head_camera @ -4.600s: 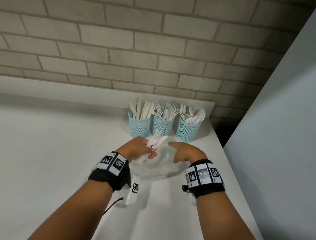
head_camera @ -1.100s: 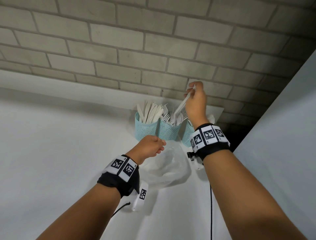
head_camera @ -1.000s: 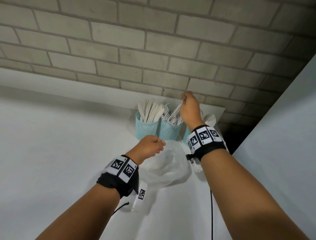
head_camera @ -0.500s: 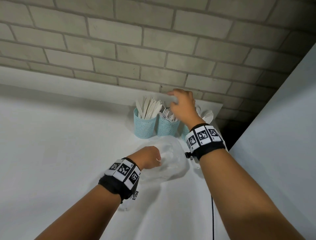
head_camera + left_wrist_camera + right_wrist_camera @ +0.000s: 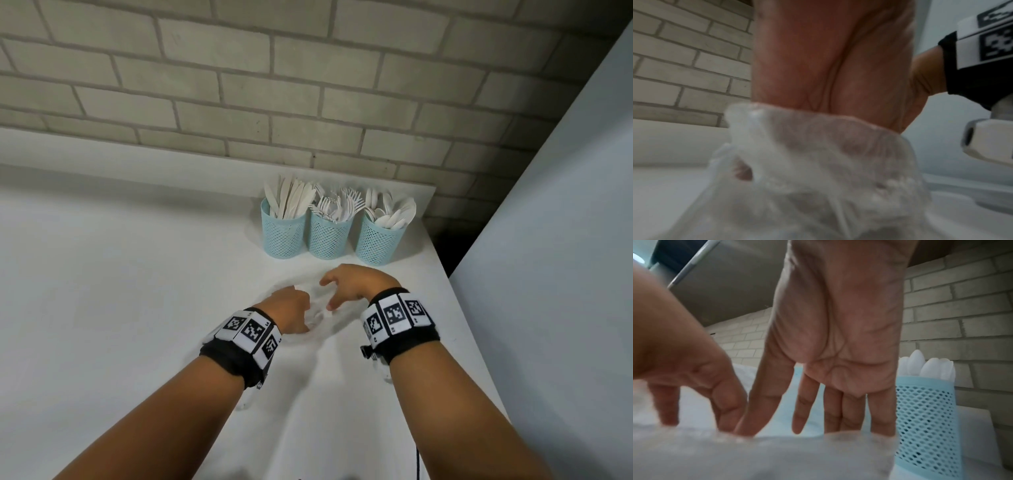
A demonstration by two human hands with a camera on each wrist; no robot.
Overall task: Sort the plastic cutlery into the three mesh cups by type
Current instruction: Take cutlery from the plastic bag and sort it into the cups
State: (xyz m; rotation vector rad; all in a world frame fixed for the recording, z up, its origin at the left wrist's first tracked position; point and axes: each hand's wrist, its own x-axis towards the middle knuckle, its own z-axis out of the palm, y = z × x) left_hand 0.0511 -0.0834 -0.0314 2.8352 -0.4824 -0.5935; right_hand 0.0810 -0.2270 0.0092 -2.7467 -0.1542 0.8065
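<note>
Two bare forearms reach forward, each wrist wrapped in a black band with black-and-white square markers. The left hand (image 5: 289,313) is curled, knuckles up, its fingers gripping thin clear plastic. The right hand (image 5: 356,286) hovers just beside it, palm down, fingers (image 5: 846,410) extended and relaxed.

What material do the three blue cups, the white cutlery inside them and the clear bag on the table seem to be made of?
Cups: probably moulded plastic, matte pale blue; the regular mesh holes suggest it, though coated metal is possible.
Cutlery: white plastic, smooth, slightly glossy, thin.
Bag: thin transparent plastic film; it is crumpled and the left hand shows through it.
</note>
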